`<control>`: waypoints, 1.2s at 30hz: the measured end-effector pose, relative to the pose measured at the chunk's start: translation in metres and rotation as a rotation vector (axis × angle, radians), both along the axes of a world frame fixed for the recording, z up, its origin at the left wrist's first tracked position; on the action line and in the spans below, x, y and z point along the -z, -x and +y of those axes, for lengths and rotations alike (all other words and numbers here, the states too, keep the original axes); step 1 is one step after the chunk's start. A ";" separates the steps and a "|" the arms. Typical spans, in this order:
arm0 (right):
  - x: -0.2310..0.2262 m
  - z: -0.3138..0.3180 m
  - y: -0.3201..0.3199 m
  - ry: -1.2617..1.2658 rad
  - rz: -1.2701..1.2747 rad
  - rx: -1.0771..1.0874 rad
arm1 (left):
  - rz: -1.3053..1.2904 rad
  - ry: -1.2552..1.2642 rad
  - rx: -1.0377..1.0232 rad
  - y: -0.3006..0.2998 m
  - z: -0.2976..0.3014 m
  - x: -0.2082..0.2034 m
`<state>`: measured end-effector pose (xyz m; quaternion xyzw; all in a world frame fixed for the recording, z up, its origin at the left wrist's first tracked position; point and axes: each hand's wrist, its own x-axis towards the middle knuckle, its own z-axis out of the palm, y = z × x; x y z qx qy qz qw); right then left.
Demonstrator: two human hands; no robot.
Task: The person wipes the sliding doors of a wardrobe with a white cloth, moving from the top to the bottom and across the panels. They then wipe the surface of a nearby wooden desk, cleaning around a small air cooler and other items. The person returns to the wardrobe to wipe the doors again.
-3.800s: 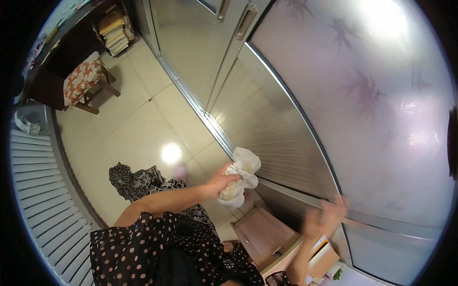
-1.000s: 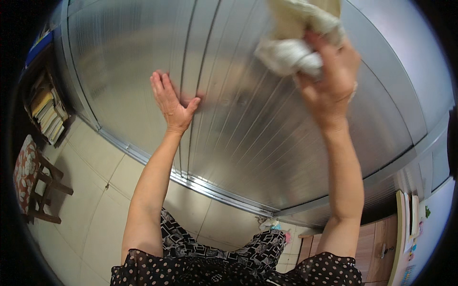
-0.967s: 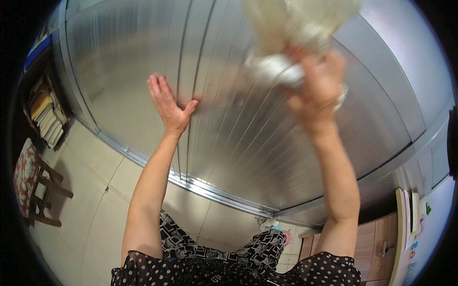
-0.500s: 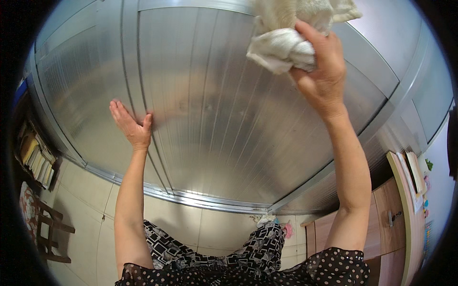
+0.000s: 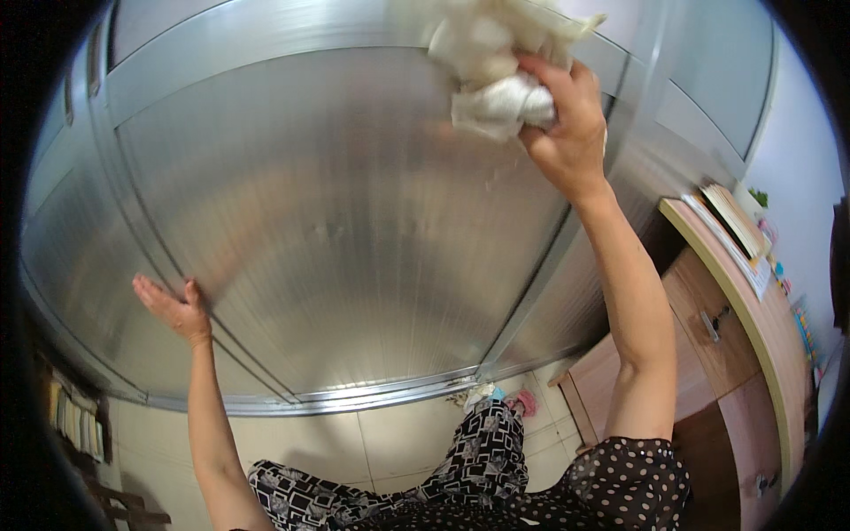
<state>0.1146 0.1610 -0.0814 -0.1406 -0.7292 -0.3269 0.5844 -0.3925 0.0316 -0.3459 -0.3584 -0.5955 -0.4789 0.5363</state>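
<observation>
A crumpled off-white cloth (image 5: pixel 505 104) is gripped in my right hand (image 5: pixel 569 124), raised at the upper right against the silvery sliding door (image 5: pixel 354 203). The cloth's upper part is smeared by motion. Whether it presses on the door or its frame, I cannot tell exactly. My left hand (image 5: pixel 175 310) is lower down at the left, holding nothing, fingers and thumb apart. Its palm rests on or very near the door by the vertical metal strip (image 5: pixel 158 252).
At the right stands a wooden desk (image 5: pixel 695 296) with drawers, papers and books (image 5: pixel 735 221). Books on a shelf (image 5: pixel 75 425) and part of a wooden chair (image 5: pixel 124 509) show at lower left. A metal track (image 5: pixel 381 394) runs along the tiled floor, near a pink item (image 5: pixel 524 404).
The view has swung upward and to the right. My right hand still grips the cloth near the door's upper right; my left hand stays open by the metal strip.
</observation>
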 end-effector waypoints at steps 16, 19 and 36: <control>0.019 0.015 -0.141 0.405 0.493 -0.120 | 0.073 -0.025 -0.037 0.018 0.009 0.006; 0.076 0.032 -0.152 0.442 0.527 -0.026 | 0.138 -0.015 -0.093 0.030 0.007 0.007; 0.225 0.057 -0.209 0.719 0.874 -0.008 | 0.010 0.070 -0.103 0.042 0.003 0.010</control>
